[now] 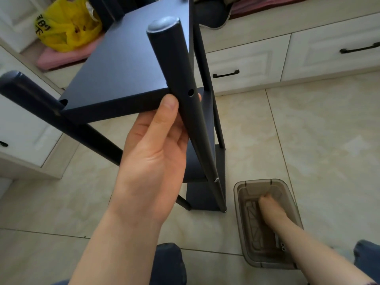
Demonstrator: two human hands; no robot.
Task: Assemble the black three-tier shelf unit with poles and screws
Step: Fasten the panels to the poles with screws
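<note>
The black shelf unit (127, 64) stands on the tiled floor and rises toward the camera, its top board nearest. My left hand (152, 153) grips the near right pole (181, 83) just below the top board, thumb in front and fingers behind. An empty screw hole (190, 92) shows in that pole by my thumb. A silver screw head (216, 179) sits lower on the same pole at the middle board. My right hand (269, 206) reaches down into a brown translucent plastic box (242, 214) on the floor; its fingertips are curled downward and what they touch is hidden.
White drawer cabinets with black handles (225, 74) run along the back and left. A yellow plastic bag (67, 25) lies on a pink cloth at the far left. My knees in blue jeans (168, 262) are at the bottom edge.
</note>
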